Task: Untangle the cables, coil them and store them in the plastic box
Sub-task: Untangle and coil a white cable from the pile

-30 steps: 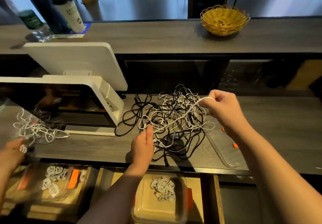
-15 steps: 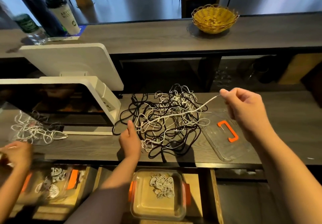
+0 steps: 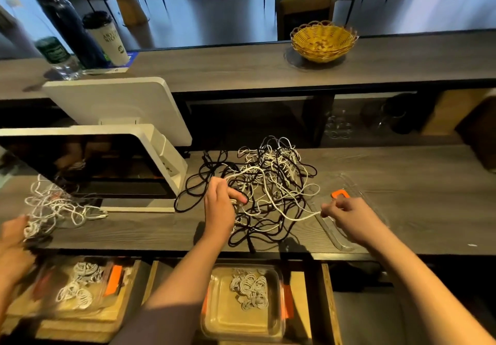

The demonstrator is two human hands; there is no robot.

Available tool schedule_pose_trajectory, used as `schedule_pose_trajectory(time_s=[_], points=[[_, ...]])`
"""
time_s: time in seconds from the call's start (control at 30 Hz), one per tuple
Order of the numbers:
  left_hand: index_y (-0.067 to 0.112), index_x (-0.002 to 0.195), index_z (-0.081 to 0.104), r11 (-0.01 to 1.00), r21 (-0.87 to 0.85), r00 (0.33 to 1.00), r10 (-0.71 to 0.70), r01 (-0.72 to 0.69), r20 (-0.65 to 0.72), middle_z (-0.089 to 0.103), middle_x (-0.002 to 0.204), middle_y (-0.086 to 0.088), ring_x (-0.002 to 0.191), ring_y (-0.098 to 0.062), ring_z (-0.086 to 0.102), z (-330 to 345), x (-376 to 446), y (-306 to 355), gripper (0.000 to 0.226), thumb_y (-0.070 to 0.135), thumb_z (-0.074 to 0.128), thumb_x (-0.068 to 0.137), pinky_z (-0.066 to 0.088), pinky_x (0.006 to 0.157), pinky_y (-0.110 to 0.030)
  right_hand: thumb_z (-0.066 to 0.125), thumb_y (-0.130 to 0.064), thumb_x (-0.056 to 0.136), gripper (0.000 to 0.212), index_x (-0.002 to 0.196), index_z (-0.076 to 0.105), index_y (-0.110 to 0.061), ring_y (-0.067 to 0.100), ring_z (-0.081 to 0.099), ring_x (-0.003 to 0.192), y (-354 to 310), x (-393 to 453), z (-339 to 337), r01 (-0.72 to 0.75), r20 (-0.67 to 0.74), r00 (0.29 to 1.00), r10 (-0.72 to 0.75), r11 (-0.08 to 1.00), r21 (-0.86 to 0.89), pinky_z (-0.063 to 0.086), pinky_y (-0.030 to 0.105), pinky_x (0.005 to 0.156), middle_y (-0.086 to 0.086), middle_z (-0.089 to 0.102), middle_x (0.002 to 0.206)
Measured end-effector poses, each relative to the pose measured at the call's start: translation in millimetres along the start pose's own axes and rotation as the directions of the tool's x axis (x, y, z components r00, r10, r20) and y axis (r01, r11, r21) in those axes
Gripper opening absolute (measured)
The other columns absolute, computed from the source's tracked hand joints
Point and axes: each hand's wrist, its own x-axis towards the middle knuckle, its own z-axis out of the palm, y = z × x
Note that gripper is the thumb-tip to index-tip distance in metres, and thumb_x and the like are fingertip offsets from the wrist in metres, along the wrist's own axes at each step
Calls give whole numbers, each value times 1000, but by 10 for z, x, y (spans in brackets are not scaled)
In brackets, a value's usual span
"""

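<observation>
From the head camera, the tangle of cables (image 3: pixel 268 183) lies on the counter (image 3: pixel 402 183), just right of the white monitor (image 3: pixel 107 162). The left hand (image 3: pixel 220 205) presses on the tangle's left edge, fingers curled into the cords. The right hand (image 3: pixel 349 216) pinches one white cable (image 3: pixel 271 197), right of the tangle. The plastic box (image 3: pixel 214 318) sits below the counter, near the tangle.

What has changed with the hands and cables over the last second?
The right hand has pulled its pinched white cable out of the tangled pile, toward the person. The left hand now grips strands instead of resting beside them. The plastic box stayed put.
</observation>
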Motion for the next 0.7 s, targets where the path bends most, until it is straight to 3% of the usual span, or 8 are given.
schedule_pose_trajectory(time_s=[0.07, 0.13, 0.23, 0.3, 0.4, 0.47, 0.57, 0.7], points=[[10, 80, 52, 1000, 4, 1000, 0, 0, 3, 72, 74, -9, 88, -18, 62, -16, -24, 22, 37, 19, 29, 107, 33, 82, -14, 59, -21, 99, 29, 80, 73, -4, 10, 37, 46, 113, 24, 40, -34, -19, 999, 34, 999, 3, 28, 27, 51, -9, 43, 42], [2, 80, 58, 1000, 3, 1000, 13, -13, -13, 68, 78, -13, 76, -14, 57, -49, -47, 30, 35, 15, 36, 104, 34, 68, -11, 59, -24, 99, 30, 79, 73, -6, 13, 35, 44, 184, 34, 61, -68, 6, 998, 68, 997, 22, 28, 27, 50, -9, 40, 42], [5, 81, 60, 999, -5, 999, 48, -48, -9, 59, 70, -5, 62, -15, 48, -123, -71, 43, 29, 18, 46, 102, 40, 58, -25, 63, -41, 95, 37, 77, 72, -9, 14, 38, 46, 239, 25, 51, -105, 181, 976, 119, 991, -86, 34, 25, 49, -5, 43, 47], [12, 84, 62, 997, -13, 997, 76, -76, 7, 57, 62, 1, 59, -20, 51, -169, -79, 48, 25, 23, 50, 103, 44, 57, -33, 65, -49, 91, 40, 74, 69, -14, 10, 40, 46, 285, 5, 34, -89, 271, 952, 141, 977, -193, 33, 23, 48, -7, 47, 50], [20, 88, 63, 993, 57, 995, 100, -99, -15, 60, 59, 1, 58, -22, 59, -201, -103, 22, 21, 28, 51, 103, 50, 61, -34, 67, -46, 90, 34, 77, 65, -15, 5, 39, 45, 414, 10, 13, -81, 240, 961, 136, 971, -223, 30, 18, 45, -9, 48, 53], [23, 87, 65, 988, 115, 994, 109, -106, -16, 66, 70, 1, 65, -19, 62, -208, -92, -32, 22, 30, 52, 103, 49, 63, -33, 68, -48, 89, 36, 84, 63, -13, 5, 43, 51, 471, 14, -2, -91, 234, 960, 152, 963, -252, 32, 17, 47, -9, 51, 60], [20, 90, 71, 937, 314, 984, 173, -152, -41, 64, 90, 3, 86, -13, 58, -237, -50, -91, 20, 31, 58, 100, 45, 72, -29, 64, -59, 86, 41, 82, 58, -19, 8, 52, 64, 500, -6, -2, -69, 388, 894, 226, 923, -380, 41, 19, 58, -6, 57, 72], [19, 90, 64, 942, 302, 988, 155, -147, -3, 65, 77, -8, 63, -13, 55, -248, -87, -17, 25, 31, 48, 105, 45, 59, -32, 59, -62, 88, 43, 93, 59, -19, 7, 55, 72, 503, -61, 42, -41, 404, 888, 218, 914, -404, 44, 20, 64, -8, 59, 81]])
